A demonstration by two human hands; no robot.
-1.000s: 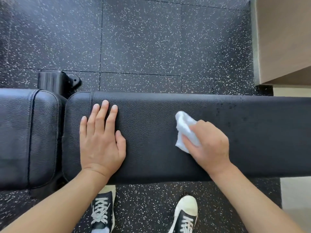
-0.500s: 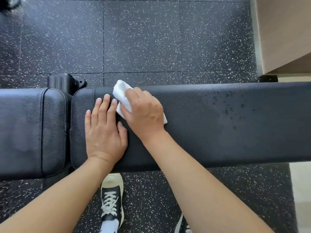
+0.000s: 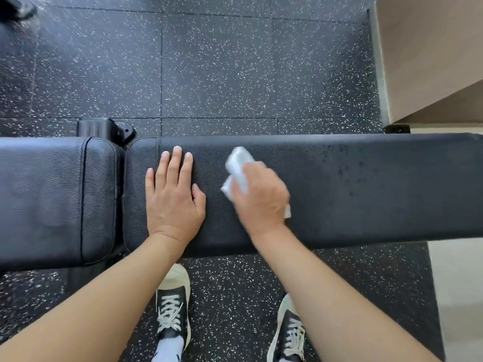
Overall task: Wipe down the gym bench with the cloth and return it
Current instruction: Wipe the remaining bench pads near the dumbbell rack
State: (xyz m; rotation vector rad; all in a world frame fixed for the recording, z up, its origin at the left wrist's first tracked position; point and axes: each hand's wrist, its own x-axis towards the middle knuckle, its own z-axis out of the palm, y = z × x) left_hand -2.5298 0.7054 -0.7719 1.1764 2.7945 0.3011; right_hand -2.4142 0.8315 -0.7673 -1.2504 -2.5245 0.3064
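A black padded gym bench (image 3: 366, 194) runs left to right across the view, with a separate seat pad (image 3: 52, 199) at its left end. My left hand (image 3: 173, 199) lies flat on the long pad near its left end, fingers straight. My right hand (image 3: 261, 197) grips a crumpled white cloth (image 3: 239, 165) and presses it on the pad just right of my left hand; the hand and cloth are motion-blurred. Dark droplets speckle the pad to the right of the cloth.
Speckled black rubber floor tiles (image 3: 222, 74) lie beyond and below the bench. A black bench foot (image 3: 104, 129) sticks out behind the gap between the pads. A beige wall or cabinet (image 3: 431, 53) stands at the upper right. My two sneakers (image 3: 172, 309) are under the bench's near edge.
My right hand swept the cloth left up against my left hand, then back to the right and toward the pad's middle. My left hand stayed flat in place.
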